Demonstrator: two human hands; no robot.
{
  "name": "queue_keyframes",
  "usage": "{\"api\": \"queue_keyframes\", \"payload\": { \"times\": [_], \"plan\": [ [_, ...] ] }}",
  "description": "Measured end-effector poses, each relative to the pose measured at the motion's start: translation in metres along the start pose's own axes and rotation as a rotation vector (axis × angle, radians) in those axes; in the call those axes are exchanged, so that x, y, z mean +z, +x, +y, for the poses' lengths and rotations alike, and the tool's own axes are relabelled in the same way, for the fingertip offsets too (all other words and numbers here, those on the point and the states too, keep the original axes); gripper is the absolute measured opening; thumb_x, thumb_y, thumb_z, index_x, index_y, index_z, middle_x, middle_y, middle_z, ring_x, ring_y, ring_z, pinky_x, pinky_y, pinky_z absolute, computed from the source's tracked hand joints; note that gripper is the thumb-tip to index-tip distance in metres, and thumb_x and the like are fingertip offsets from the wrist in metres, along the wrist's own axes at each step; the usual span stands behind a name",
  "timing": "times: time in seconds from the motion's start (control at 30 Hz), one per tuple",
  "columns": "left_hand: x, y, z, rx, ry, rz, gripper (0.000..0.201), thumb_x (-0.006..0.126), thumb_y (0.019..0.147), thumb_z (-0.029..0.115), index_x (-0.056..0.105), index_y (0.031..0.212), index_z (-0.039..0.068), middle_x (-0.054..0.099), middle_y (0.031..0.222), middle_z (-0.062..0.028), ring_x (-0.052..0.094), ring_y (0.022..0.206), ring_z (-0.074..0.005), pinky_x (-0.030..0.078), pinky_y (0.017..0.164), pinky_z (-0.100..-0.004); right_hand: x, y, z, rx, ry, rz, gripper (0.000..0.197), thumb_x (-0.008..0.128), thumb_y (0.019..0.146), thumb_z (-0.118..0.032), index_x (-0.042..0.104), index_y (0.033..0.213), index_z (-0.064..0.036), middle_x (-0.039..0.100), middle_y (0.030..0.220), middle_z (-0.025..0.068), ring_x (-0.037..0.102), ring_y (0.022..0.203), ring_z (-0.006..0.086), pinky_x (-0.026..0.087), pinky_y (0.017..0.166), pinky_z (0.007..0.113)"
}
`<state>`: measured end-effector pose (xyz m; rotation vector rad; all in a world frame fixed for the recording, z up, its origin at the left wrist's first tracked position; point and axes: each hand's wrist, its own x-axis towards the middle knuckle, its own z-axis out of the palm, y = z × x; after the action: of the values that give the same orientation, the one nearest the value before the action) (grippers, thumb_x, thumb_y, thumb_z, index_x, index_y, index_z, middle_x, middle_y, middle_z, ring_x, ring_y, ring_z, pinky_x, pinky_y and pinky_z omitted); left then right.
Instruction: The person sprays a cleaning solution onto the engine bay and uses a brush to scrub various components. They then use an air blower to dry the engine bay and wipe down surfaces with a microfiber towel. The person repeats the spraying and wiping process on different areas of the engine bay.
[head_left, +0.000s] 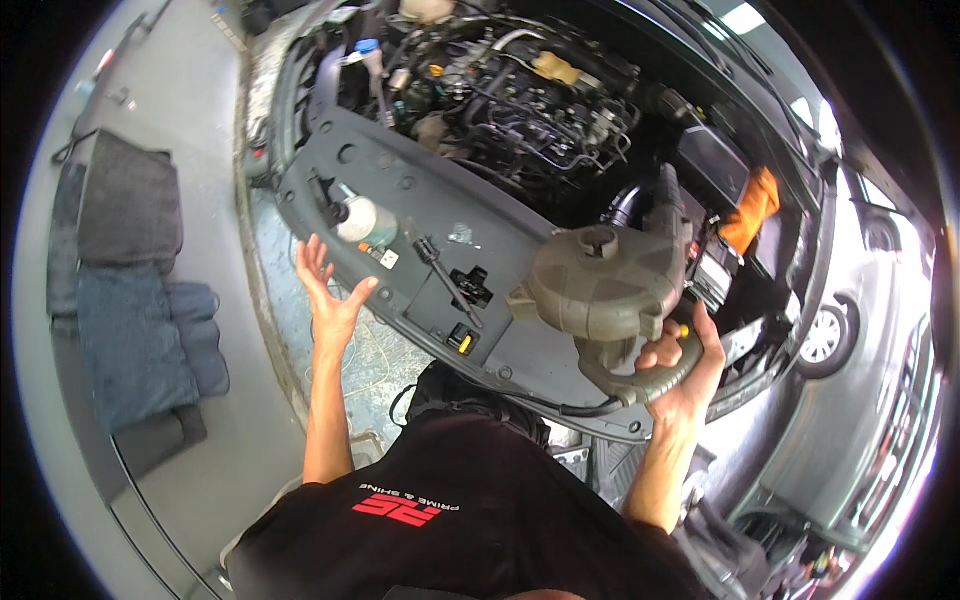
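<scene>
The brown blower [600, 280] is hanging above the right part of the grey panel [430, 195], your right hand [690, 370] clamping its grip round the handle [625, 385], probably for aiming the nozzle [669, 195] at the engine [540, 110]. Your left hand [333, 305] is hovering empty, grip apart, by the panel's left edge, near a spray bottle [365, 220] apparently containing pale liquid.

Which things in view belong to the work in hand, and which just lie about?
In use, apparently:
- grey-brown handheld machine, in the right hand
- exposed engine

Lying about, probably:
- whitish bottle
- long black tool
- orange cloth
- dark cloths at left
</scene>
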<state>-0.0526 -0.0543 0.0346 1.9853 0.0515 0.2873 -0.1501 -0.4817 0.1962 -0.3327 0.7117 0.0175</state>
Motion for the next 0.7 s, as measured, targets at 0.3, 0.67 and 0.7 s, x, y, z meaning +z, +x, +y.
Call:
{"api": "queue_keyframes", "payload": {
  "times": [0.3,0.67,0.7],
  "plan": [
    [-0.007,-0.070,0.017,-0.036,0.040,0.063,0.120,0.091,0.076,0.023,0.006,0.161,0.009,0.025,0.164,-0.0202,0.033,0.148,-0.0377,0.034,0.117,-0.0526,-0.033,-0.027,-0.007,0.018,-0.035,-0.009,0.042,0.058,0.099,-0.042,0.057,0.081,-0.0043,0.050,0.059,0.0058,0.051,0.053,0.0200,0.052,0.063,0.043],
    [-0.005,-0.040,0.021,-0.017,0.000,-0.008,0.111,0.086,0.081,0.020,0.009,0.160,0.009,0.024,0.164,-0.0200,0.030,0.150,-0.0368,0.031,0.119,-0.0525,-0.055,-0.061,-0.012,0.009,-0.157,-0.253,0.050,0.060,0.094,-0.015,0.047,0.133,0.0136,0.053,0.104,0.0105,0.041,0.048,0.0075,0.039,0.042,0.026],
    [-0.007,-0.028,0.019,-0.005,0.006,-0.017,0.112,0.086,0.081,0.020,0.009,0.160,0.008,0.023,0.164,-0.0199,0.030,0.150,-0.0367,0.031,0.119,-0.0521,-0.054,-0.067,-0.004,0.002,-0.192,-0.218,0.051,0.059,0.094,-0.014,0.045,0.135,0.0135,0.052,0.105,0.0103,0.040,0.048,0.0074,0.039,0.042,0.026]
  ]
}}
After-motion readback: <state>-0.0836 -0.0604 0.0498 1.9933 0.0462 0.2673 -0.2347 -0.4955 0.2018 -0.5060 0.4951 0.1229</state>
